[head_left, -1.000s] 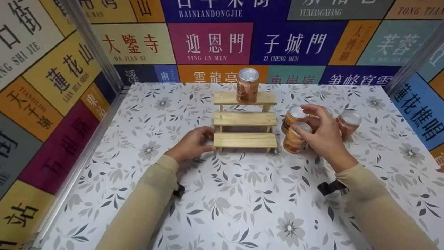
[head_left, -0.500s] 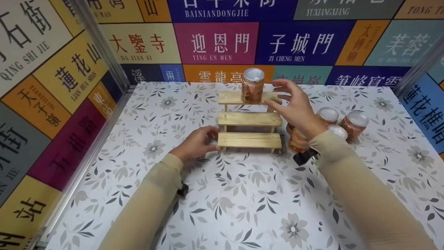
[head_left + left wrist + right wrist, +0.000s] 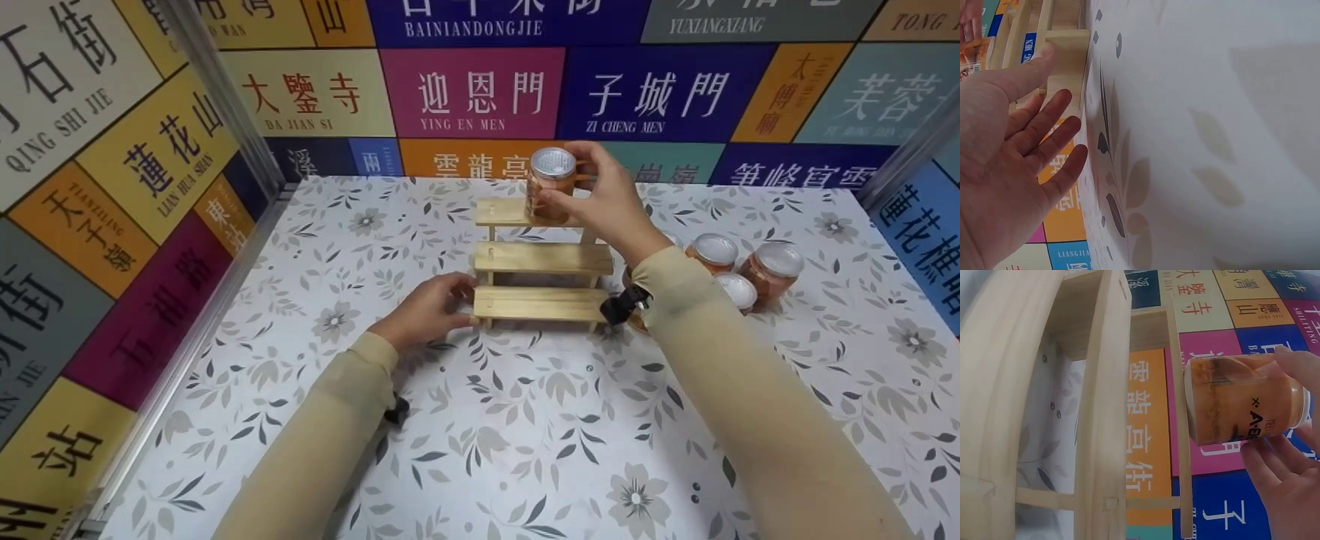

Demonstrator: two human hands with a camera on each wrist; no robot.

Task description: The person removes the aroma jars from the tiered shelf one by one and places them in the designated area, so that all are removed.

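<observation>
A three-step wooden stand [image 3: 543, 259] stands mid-table, with a clear jar of orange-brown contents and a silvery lid [image 3: 553, 161] upright on its top step. My right hand [image 3: 606, 199] holds this jar from the right, thumb on the near side and fingers round the back. In the right wrist view the jar [image 3: 1235, 399] sits between thumb and fingers, its base at the top step's board. My left hand [image 3: 427, 311] is at the left end of the bottom step. The left wrist view has its thumb on the stand's side [image 3: 1069, 62], other fingers extended and spread.
Several similar jars [image 3: 772, 271] stand clustered right of the stand, partly hidden by the right sleeve [image 3: 720, 360]. Leaf-patterned cloth [image 3: 495, 442] covers the table. Panels with Chinese lettering [image 3: 472, 90] line the back and sides.
My right hand has left the jar cluster, moving up and left to the top step, and has taken hold of the jar there. The left hand has stayed at the stand.
</observation>
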